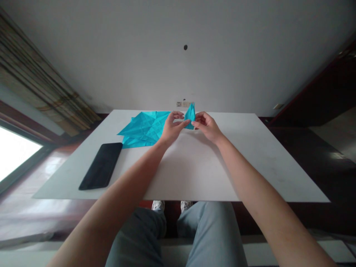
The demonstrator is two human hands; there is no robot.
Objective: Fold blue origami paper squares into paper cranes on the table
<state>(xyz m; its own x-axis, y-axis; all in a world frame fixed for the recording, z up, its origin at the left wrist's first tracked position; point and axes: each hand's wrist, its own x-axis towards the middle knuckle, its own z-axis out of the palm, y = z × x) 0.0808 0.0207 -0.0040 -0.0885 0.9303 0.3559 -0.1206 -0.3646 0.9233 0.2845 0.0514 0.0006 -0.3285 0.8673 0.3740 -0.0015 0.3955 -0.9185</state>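
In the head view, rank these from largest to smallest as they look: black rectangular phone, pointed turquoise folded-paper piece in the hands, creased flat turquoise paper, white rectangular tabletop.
1. White tabletop
2. Creased turquoise paper and black phone: too close to rank, and the phone lies nearer the camera
3. Folded-paper piece

Looks like thin, crisply creased paper on the folded blue piece [190, 112]; similarly creased and papery across the spread blue paper [147, 128]. Smooth, dark and faintly glossy on the phone [101, 167]. Smooth and pale, low in sheen, on the desk [197, 170]. Matt on the wall [250, 55]. Clothlike in the curtain [41, 74] and trousers [215, 230]. Polished, reflective on the floor [50, 163].
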